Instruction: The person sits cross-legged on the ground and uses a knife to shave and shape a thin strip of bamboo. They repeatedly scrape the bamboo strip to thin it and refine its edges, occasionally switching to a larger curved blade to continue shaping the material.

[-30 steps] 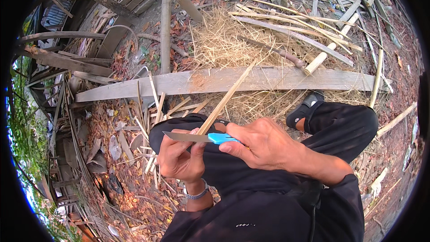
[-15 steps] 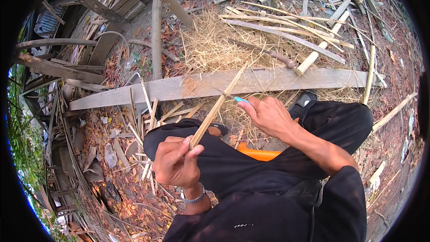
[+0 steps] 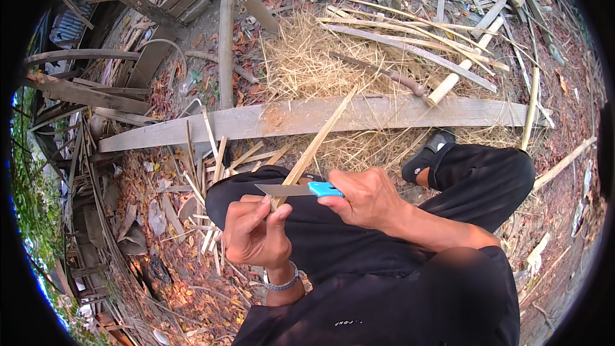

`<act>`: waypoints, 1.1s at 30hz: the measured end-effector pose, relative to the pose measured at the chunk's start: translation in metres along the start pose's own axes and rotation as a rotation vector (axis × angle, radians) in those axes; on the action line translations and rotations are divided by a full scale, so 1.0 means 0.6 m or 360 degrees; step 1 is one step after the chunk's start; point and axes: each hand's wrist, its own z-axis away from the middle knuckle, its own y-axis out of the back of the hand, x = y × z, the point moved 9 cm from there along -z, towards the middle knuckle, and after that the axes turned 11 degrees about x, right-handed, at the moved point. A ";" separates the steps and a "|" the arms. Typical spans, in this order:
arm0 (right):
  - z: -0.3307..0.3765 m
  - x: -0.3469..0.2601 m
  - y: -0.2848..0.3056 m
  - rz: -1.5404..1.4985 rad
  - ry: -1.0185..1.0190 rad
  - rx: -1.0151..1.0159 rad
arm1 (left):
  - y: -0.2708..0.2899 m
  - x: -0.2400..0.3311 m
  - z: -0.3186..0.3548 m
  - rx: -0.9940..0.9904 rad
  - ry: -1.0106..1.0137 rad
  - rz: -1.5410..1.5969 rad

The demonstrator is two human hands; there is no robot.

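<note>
My left hand (image 3: 257, 230) pinches the near end of a split bamboo strip (image 3: 317, 144) between thumb and fingers. The strip slants away from me, its far tip over a grey plank (image 3: 384, 112). In my right hand (image 3: 368, 197) is a knife (image 3: 325, 189) with a bright blue handle, fingers wrapped around it. Its flat metal blade points left and lies across the strip's near end, just above my left fingertips. My bent legs in black trousers are below both hands.
Pale shavings (image 3: 307, 57) are heaped beyond the plank. A long dark blade with a wooden handle (image 3: 407, 81) lies there, by a bamboo pole (image 3: 458, 70) and several cut strips (image 3: 416, 32). Short sticks (image 3: 218, 163) lie left of my knee. Wooden posts (image 3: 225, 45) stand at far left.
My right hand has drawn the knife along the strip toward me, from its middle to the near end by my left hand. The left hand has barely moved.
</note>
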 end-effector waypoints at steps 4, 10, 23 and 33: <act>0.006 0.020 -0.018 0.0073 0.0112 0.0094 | 0.007 -0.003 0.001 0.0032 0.0013 -0.0080; -0.002 0.063 -0.040 0.0206 0.0442 0.0319 | 0.002 0.010 -0.005 -0.0037 -0.0122 -0.0265; -0.032 0.003 0.039 -0.0179 -0.0404 -0.0098 | 0.012 -0.018 -0.015 0.0106 0.0103 -0.0070; -0.030 -0.017 -0.022 0.0184 -0.0215 -0.0147 | 0.015 -0.014 -0.015 0.0022 -0.0030 -0.0133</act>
